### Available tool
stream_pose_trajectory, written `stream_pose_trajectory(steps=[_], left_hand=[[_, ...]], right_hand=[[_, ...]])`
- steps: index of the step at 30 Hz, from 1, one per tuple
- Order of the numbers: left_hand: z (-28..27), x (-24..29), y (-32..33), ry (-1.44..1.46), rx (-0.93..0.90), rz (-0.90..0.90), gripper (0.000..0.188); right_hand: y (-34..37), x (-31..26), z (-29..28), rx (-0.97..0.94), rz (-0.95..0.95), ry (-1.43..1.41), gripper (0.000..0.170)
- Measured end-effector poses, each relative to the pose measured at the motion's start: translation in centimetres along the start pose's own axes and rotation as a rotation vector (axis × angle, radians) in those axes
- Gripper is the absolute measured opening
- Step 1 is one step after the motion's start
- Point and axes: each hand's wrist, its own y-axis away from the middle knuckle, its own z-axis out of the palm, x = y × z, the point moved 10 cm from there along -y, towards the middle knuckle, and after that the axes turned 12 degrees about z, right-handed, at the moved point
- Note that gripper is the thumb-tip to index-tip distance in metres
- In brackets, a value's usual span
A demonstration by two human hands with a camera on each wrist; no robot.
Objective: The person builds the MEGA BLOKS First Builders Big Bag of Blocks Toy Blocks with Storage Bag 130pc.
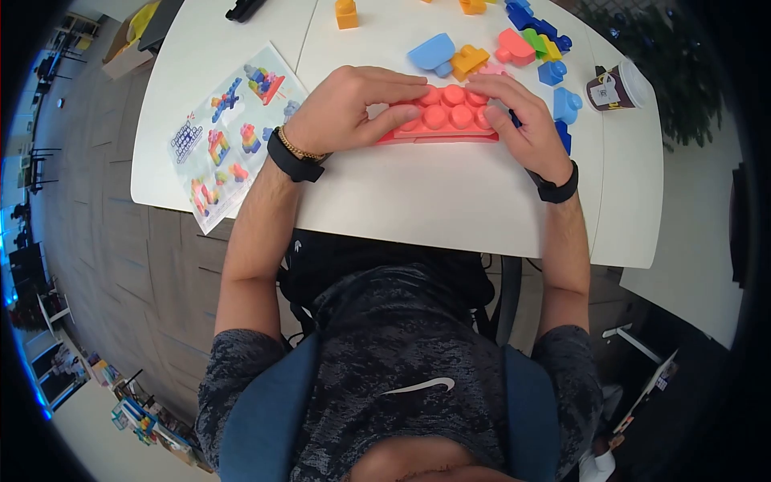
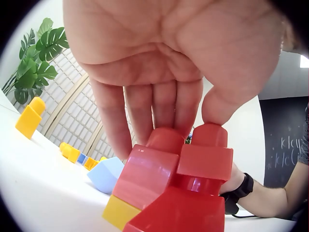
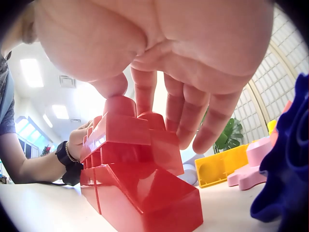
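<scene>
A wide red block assembly (image 1: 438,120) with two rows of round studs lies near the table's front edge. The left hand (image 1: 357,108) grips its left end, thumb on a near stud and fingers along the far side. At the right end the right hand (image 1: 526,128) holds it the same way. In the left wrist view, red blocks (image 2: 205,162) are stacked on a sloped red piece (image 2: 183,212), with a yellow piece (image 2: 120,212) low beside them. The right wrist view shows stacked red blocks (image 3: 128,130) over another sloped red piece (image 3: 154,193), the thumb touching a top stud.
Beyond the assembly lie a light blue block (image 1: 432,53), a yellow-orange block (image 1: 469,61), a coral block (image 1: 515,48) and several dark blue pieces. A lidded cup (image 1: 614,90) stands at the right. A printed picture sheet (image 1: 233,136) lies left; an orange block (image 1: 346,14) sits farther back.
</scene>
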Motion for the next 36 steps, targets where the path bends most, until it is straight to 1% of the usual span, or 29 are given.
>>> stream_pose_trajectory(steps=[5, 17, 20, 22, 23, 25, 26, 30, 32, 33, 35, 36], left_hand=[[0.0, 0.0, 0.0, -0.013, -0.004, 0.004, 0.028], [0.3, -0.1, 0.0, -0.016, -0.030, -0.028, 0.031], [0.3, -0.4, 0.0, 0.007, -0.032, -0.060, 0.032], [0.6, -1.2, 0.3, 0.067, -0.032, -0.146, 0.033], [0.5, -1.1, 0.2, 0.069, -0.029, -0.137, 0.033], [0.8, -1.4, 0.3, 0.083, -0.047, -0.185, 0.033], [0.8, -1.3, 0.3, 0.100, -0.051, -0.188, 0.033], [0.9, -1.3, 0.2, 0.109, -0.054, -0.173, 0.034], [0.7, -1.4, 0.2, 0.158, -0.036, -0.171, 0.034], [0.7, -1.3, 0.1, 0.150, -0.031, -0.160, 0.034], [-0.6, -0.8, -0.3, 0.107, 0.081, -0.089, 0.032], [-1.0, -0.9, -0.3, 0.094, 0.091, -0.083, 0.032]], right_hand=[[0.0, -0.1, 0.0, -0.005, 0.000, 0.008, 0.032], [0.0, 0.5, 0.1, -0.001, 0.039, -0.002, 0.034], [-0.1, 0.7, 0.2, -0.004, 0.036, -0.020, 0.035], [-0.2, 0.8, 0.1, -0.010, 0.036, -0.058, 0.036], [-0.2, 0.9, -0.1, -0.006, 0.036, -0.051, 0.036], [-0.2, 1.6, 0.3, -0.070, 0.086, -0.043, 0.040], [-0.2, 2.0, 0.4, -0.070, 0.097, -0.104, 0.041], [-0.5, 1.5, 0.0, -0.041, 0.061, -0.094, 0.039], [-0.7, 1.2, -0.1, -0.054, 0.057, -0.120, 0.038], [-0.6, 0.9, -0.3, -0.049, 0.047, -0.110, 0.038], [-0.9, 2.2, -1.6, 0.051, 0.161, -0.195, 0.035], [-1.4, 3.8, -2.4, 0.125, 0.164, -0.254, 0.033]])
